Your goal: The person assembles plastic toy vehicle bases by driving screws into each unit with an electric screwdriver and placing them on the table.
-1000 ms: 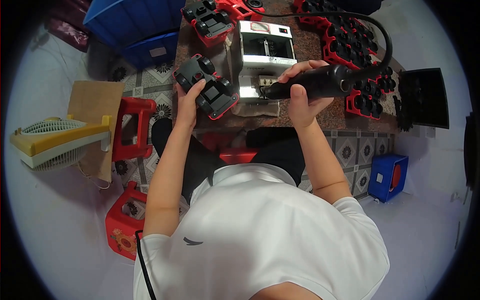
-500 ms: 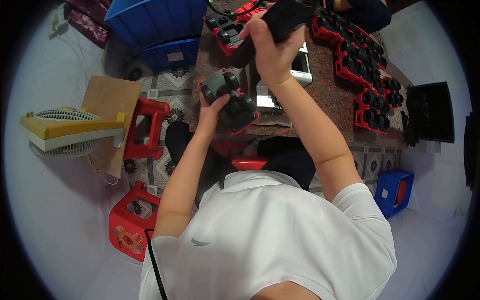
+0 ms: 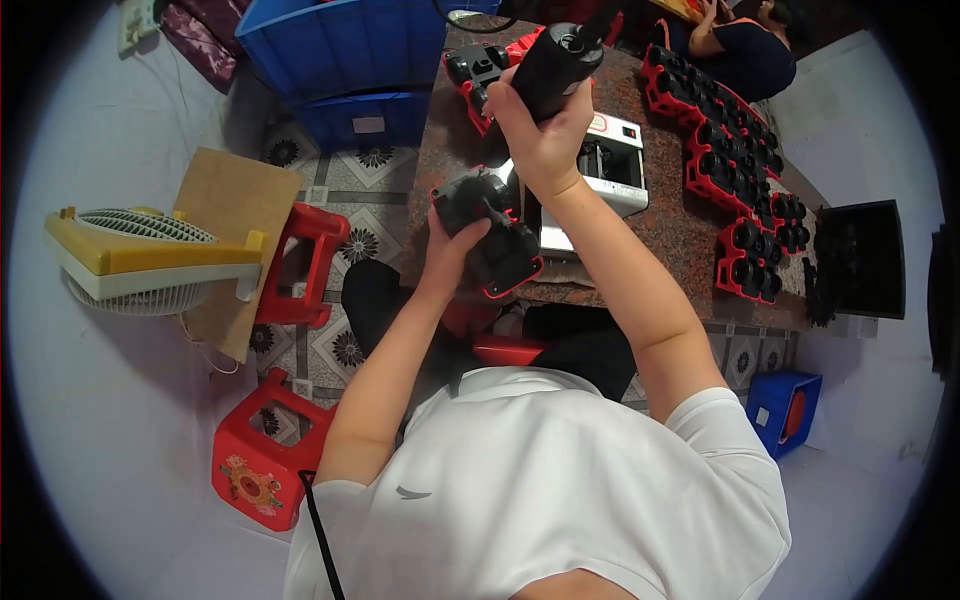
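My left hand [image 3: 447, 258] grips a black and red toy car [image 3: 508, 258], wheels and underside up, at the near left edge of the table. The thumb presses on its black underside. My right hand [image 3: 545, 145] is wrapped round a black electric screwdriver [image 3: 555, 75], held tilted above the car with its cord end toward the far side. A bright patch of light falls near the car's far end. The screwdriver's tip is hidden behind my right hand, so I cannot tell whether it touches the car.
A white box-shaped machine [image 3: 620, 165] stands on the speckled stone table [image 3: 660, 240]. Rows of upturned toy cars [image 3: 725, 165] line the right side; another car [image 3: 478, 65] lies far left. Blue bins [image 3: 340, 50], a red stool [image 3: 265, 455] and a fan [image 3: 150, 255] stand left. A person [image 3: 735, 50] sits beyond.
The screwdriver has swung from lying slantwise to a steeper tilt, its body now over the car's far end. A light patch has appeared on the car. The whole view has shifted slightly.
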The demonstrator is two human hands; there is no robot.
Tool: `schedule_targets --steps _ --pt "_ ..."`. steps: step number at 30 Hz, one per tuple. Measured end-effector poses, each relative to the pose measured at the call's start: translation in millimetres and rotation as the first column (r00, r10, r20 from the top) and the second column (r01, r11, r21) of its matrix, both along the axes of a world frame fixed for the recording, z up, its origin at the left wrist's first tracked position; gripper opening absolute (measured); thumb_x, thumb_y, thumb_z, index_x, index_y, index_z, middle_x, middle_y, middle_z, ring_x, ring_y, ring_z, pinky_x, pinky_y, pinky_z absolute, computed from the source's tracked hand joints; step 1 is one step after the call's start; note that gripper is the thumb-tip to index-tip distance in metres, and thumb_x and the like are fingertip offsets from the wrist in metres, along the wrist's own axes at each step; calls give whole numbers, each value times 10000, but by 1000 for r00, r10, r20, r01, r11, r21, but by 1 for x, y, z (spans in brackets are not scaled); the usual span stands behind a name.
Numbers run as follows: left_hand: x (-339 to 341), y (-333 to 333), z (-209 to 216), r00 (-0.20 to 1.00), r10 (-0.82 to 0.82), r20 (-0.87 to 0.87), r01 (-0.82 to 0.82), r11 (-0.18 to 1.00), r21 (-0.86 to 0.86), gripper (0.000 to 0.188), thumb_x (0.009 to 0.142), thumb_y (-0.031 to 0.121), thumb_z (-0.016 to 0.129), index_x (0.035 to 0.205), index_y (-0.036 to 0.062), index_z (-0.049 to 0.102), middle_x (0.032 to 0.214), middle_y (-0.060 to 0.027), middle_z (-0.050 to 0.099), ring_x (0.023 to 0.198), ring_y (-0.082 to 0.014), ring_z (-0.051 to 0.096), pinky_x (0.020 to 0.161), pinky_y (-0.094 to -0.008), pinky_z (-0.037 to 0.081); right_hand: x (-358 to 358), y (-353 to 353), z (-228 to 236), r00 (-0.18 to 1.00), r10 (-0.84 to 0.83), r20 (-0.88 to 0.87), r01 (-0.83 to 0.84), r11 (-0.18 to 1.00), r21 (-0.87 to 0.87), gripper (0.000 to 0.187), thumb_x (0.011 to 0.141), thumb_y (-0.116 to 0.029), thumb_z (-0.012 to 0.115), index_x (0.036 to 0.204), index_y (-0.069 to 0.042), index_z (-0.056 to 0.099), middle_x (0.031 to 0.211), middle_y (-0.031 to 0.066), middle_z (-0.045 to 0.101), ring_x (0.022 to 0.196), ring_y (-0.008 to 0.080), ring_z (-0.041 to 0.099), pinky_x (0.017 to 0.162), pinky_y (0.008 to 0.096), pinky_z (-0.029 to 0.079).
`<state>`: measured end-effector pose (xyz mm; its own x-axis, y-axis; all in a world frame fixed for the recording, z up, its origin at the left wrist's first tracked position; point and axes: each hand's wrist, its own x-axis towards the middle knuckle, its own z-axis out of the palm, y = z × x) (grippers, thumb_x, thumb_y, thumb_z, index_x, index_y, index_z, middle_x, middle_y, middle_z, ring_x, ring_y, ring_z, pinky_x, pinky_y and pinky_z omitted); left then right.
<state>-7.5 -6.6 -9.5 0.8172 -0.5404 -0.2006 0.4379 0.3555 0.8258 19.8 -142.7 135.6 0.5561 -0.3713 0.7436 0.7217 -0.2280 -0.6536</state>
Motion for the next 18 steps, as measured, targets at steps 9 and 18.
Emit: schedule_targets --steps 9,18 --pt "0 1 4 999 -2 -32 3 999 51 694 706 137 719 1284 50 345 1187 -96 496 1122 -202 477 982 -332 359 8 -1 -8 987 -39 -155 39 999 -2 420 741 -50 732 1046 -11 445 809 36 597 677 95 582 611 223 476" --pt "1 -2 1 999 -32 15 32 999 31 673 717 134 709 1287 55 360 1180 -94 500 1098 -200 491 971 -331 373 1 -5 -7 982 -102 -160 83 989 -120 402 733 -43 734 1016 -14 450 751 39 593 651 99 579 588 229 473"
